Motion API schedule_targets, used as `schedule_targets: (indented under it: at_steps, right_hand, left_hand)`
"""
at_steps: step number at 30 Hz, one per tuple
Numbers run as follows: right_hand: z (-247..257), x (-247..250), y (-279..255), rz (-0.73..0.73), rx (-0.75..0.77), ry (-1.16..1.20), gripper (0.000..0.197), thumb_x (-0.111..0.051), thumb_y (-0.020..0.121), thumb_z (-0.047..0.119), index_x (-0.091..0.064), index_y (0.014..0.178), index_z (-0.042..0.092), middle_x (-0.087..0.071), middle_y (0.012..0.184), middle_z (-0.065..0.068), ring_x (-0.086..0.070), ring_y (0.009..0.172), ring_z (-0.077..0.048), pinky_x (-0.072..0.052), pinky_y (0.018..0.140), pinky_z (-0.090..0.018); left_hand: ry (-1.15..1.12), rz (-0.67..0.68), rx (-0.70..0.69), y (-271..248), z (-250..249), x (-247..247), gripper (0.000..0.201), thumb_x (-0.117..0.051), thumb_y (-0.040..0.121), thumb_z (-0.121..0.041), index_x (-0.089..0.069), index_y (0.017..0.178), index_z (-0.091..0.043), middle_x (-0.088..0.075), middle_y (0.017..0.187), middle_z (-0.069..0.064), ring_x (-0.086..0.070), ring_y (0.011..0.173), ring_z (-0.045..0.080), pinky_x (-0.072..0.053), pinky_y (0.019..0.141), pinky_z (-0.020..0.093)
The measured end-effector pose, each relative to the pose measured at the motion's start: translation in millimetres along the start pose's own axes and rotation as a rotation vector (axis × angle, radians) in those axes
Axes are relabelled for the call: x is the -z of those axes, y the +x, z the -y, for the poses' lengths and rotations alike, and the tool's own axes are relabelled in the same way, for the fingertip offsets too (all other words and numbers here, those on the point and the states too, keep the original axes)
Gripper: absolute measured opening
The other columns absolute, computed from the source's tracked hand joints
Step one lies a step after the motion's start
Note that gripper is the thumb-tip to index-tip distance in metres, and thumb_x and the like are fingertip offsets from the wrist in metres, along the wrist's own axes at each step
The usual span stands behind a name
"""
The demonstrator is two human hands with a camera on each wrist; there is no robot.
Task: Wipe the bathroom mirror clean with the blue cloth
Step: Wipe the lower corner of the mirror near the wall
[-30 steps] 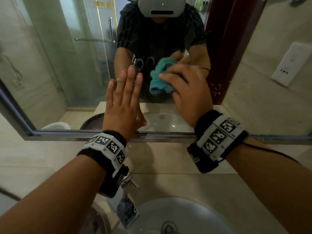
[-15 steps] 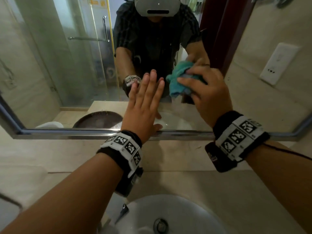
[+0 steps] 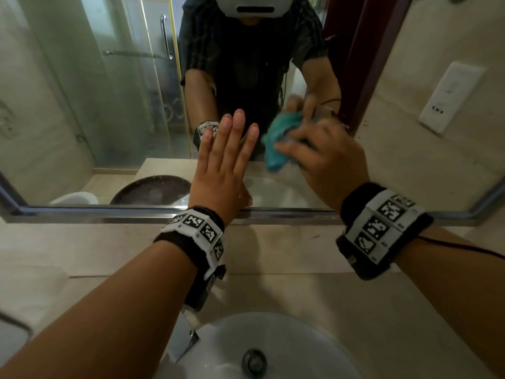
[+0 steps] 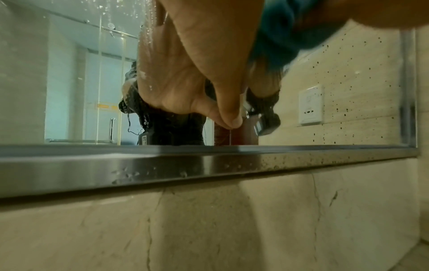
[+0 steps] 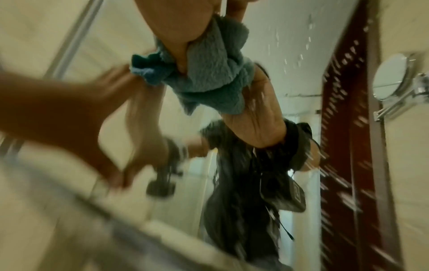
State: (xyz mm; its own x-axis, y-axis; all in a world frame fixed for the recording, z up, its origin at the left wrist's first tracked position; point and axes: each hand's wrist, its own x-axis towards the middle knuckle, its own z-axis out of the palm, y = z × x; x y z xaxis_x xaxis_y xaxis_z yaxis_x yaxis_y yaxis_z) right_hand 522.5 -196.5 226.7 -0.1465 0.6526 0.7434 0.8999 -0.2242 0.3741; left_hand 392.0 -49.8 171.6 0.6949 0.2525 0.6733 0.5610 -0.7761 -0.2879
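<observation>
My right hand (image 3: 322,157) grips the bunched blue cloth (image 3: 278,140) and presses it on the mirror (image 3: 109,119), low and right of centre. It is motion-blurred. In the right wrist view the cloth (image 5: 209,73) is wrapped around the thumb and lies on the glass. My left hand (image 3: 226,160) lies flat on the mirror just left of the cloth, with straight fingers pointing up. Its thumb (image 4: 232,119) touches the glass near the steel bottom frame (image 4: 209,165), and the cloth (image 4: 290,33) shows beside it. Dark specks dot the glass near the right edge.
A white basin (image 3: 273,346) with a chrome faucet (image 3: 185,343) sits below my arms in the beige stone counter (image 3: 355,296). A wall socket (image 3: 451,97) is at the right. A round swivel mirror (image 5: 392,77) hangs on the right wall.
My right hand swept the cloth rightward across the glass, then back a little left and down. My left hand slid right along the mirror and stayed flat.
</observation>
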Motion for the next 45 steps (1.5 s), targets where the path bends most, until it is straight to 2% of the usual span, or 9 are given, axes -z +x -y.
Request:
schedule_targets:
  at_steps: [3,10,18,22,26,30,34,41,45]
  right_hand:
    - [10,-6,7,-0.178,-0.128,0.041,0.019,-0.063,0.087,0.020,-0.072,0.102,0.013,-0.066,0.096,-0.009,-0.042,0.087,-0.023,-0.043,0.067,-0.026]
    - [40,-36,-64,0.428,0.090,0.046,0.041,-0.089,0.051,0.014,-0.074,0.089,0.016,-0.063,0.086,-0.006,-0.055,0.062,-0.024,-0.047,0.050,-0.028]
    - [11,-2,8,-0.183,-0.172,0.031,0.019,-0.060,0.087,0.020,-0.071,0.101,0.013,-0.066,0.094,-0.009,-0.042,0.090,-0.023,-0.042,0.068,-0.025]
    - [33,-35,-47,0.171,0.097,0.015,0.033,-0.081,0.067,0.012,-0.070,0.099,0.011,-0.065,0.095,-0.011,-0.059,0.080,-0.030,-0.055,0.062,-0.037]
    - [30,-31,-64,0.431,0.133,0.082,0.042,-0.087,0.054,0.014,-0.073,0.094,0.019,-0.063,0.088,-0.004,-0.057,0.068,-0.024,-0.048,0.053,-0.030]
    - [13,-5,-9,0.098,0.013,-0.027,0.023,-0.067,0.082,0.019,-0.068,0.104,0.012,-0.065,0.096,-0.011,-0.057,0.084,-0.028,-0.050,0.066,-0.036]
    - [4,5,20,-0.267,-0.264,0.010,0.021,-0.055,0.091,0.019,-0.071,0.103,0.013,-0.065,0.096,-0.011,-0.041,0.093,-0.022,-0.039,0.072,-0.022]
    - [31,-36,-74,0.404,0.083,0.056,0.048,-0.091,0.048,0.011,-0.073,0.092,0.016,-0.064,0.090,-0.006,-0.058,0.070,-0.026,-0.053,0.054,-0.032]
    - [14,-18,-57,0.285,0.000,0.042,0.040,-0.085,0.060,0.012,-0.070,0.098,0.012,-0.064,0.094,-0.010,-0.059,0.079,-0.029,-0.053,0.064,-0.035]
  left_hand:
    - [0.013,0.007,0.001,-1,-1,-3,0.132,-0.075,0.061,-0.061,0.009,0.149,-0.011,0.012,0.155,0.014,0.009,0.144,0.031,0.002,0.118,0.044]
    - [0.002,-0.006,0.000,0,-1,-3,0.128,-0.077,0.063,-0.051,0.007,0.150,-0.011,0.008,0.155,0.013,0.005,0.144,0.031,0.001,0.118,0.044]
    - [-0.028,-0.013,-0.009,0,1,-3,0.133,-0.080,0.058,-0.054,0.007,0.150,-0.011,0.007,0.155,0.012,0.004,0.144,0.031,0.002,0.117,0.044]
    - [0.011,-0.071,0.010,0,0,-8,0.125,-0.079,0.066,-0.046,0.007,0.150,-0.011,0.003,0.155,0.015,0.010,0.145,0.030,-0.002,0.118,0.045]
    - [0.011,-0.036,-0.006,0,1,-6,0.127,-0.078,0.065,-0.048,0.010,0.149,-0.011,0.006,0.155,0.014,0.014,0.144,0.029,0.001,0.118,0.044]
    - [-0.034,-0.051,-0.003,0,1,-5,0.125,-0.078,0.063,-0.048,0.004,0.150,-0.011,0.004,0.155,0.013,0.015,0.144,0.029,0.000,0.118,0.045]
    - [-0.008,-0.009,-0.011,-1,1,-1,0.136,-0.076,0.055,-0.061,0.008,0.149,-0.011,0.008,0.155,0.012,0.006,0.143,0.031,0.002,0.117,0.045]
    - [0.012,-0.019,0.002,0,1,-3,0.130,-0.077,0.062,-0.055,0.008,0.149,-0.011,0.008,0.154,0.014,0.012,0.144,0.031,0.003,0.117,0.044]
    - [0.002,-0.014,-0.002,-1,0,-1,0.132,-0.078,0.060,-0.054,0.008,0.149,-0.010,0.007,0.155,0.014,0.008,0.143,0.032,0.001,0.117,0.045]
